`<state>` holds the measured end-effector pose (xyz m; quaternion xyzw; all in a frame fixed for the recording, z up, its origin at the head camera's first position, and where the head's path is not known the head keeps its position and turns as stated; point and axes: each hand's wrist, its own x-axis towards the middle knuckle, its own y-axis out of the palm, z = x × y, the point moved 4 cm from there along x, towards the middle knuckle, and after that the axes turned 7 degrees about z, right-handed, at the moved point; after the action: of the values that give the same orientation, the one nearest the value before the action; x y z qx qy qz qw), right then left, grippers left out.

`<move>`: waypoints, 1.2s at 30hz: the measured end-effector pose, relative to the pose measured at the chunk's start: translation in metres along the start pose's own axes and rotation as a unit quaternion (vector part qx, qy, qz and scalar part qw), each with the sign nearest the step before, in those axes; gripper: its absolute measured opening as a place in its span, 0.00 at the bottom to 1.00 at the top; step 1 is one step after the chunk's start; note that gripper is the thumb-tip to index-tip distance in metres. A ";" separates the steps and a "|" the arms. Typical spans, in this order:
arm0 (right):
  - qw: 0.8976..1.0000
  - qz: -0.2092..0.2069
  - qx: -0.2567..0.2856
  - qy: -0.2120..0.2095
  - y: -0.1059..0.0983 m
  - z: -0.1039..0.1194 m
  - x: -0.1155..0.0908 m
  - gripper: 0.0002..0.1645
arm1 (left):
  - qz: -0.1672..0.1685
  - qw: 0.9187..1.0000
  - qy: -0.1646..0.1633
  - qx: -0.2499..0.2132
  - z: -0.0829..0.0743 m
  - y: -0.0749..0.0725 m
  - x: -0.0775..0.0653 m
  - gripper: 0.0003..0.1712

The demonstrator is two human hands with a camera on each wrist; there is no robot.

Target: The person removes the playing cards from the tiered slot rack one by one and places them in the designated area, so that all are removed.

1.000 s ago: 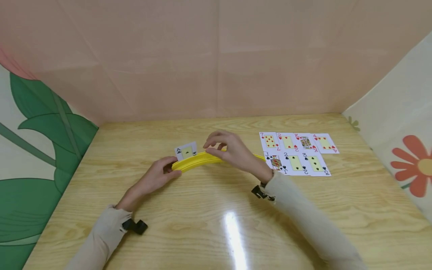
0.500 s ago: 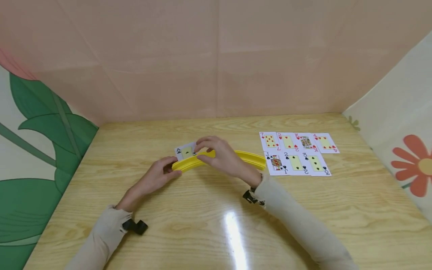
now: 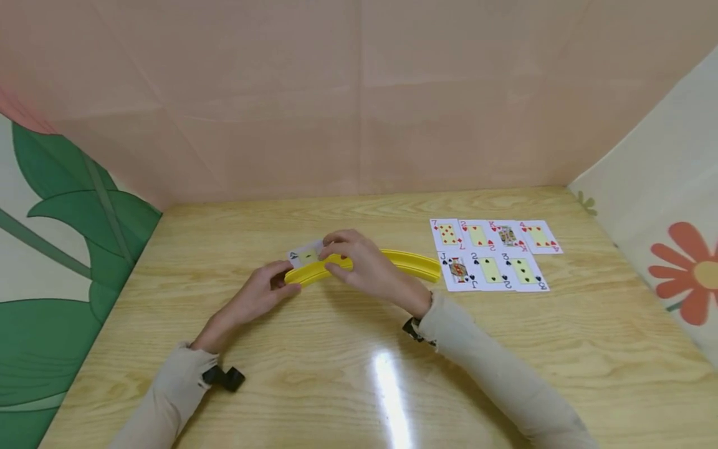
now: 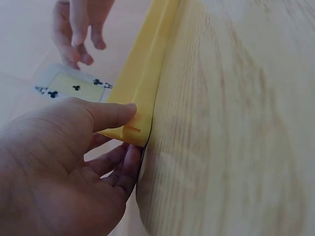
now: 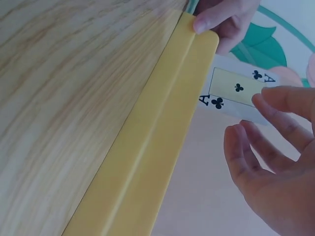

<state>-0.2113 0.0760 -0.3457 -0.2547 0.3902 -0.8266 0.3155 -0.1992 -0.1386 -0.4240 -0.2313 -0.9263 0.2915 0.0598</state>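
A curved yellow card holder [image 3: 415, 264] lies on the wooden table. My left hand [image 3: 260, 292] grips its left end, thumb on the near side and fingers under the end in the left wrist view. An ace of clubs [image 3: 307, 255] stands in the holder near that end, leaning back. My right hand [image 3: 367, 268] is over the holder just right of the ace, fingers loosely bent and apart. In the right wrist view one fingertip [image 5: 263, 93] overlaps the edge of the ace, with nothing pinched between thumb and fingers.
Right of the holder, several face-up playing cards lie in two overlapping rows, including a seven of diamonds [image 3: 448, 234] and a jack of spades [image 3: 459, 271]. A pink backdrop [image 3: 359, 106] rises behind the table [image 3: 280, 374].
My right hand has moved left along the holder to the ace, which now leans back more. My left hand has kept its grip on the holder's end.
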 end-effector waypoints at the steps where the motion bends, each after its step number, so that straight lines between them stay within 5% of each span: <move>1: 1.000 0.004 -0.004 -0.002 0.001 0.002 0.000 0.11 | -0.001 1.000 0.001 0.000 0.000 0.000 0.000 0.22; 13: 1.000 -0.002 -0.025 -0.009 -0.001 0.007 -0.001 0.14 | -0.002 1.000 0.010 -0.005 -0.001 0.000 0.001 0.22; 26: 0.991 -0.116 0.020 -0.066 -0.022 -0.001 -0.004 0.08 | -0.006 1.000 -0.004 0.006 0.000 0.000 0.001 0.22; 36: 0.983 -0.170 0.062 -0.040 -0.037 -0.006 -0.005 0.17 | -0.008 1.000 -0.005 0.009 -0.002 0.000 -0.001 0.21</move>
<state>-0.2239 0.1011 -0.3205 -0.3297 0.2766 -0.8800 0.2011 -0.1979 -0.1379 -0.4221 -0.2218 -0.9257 0.3006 0.0596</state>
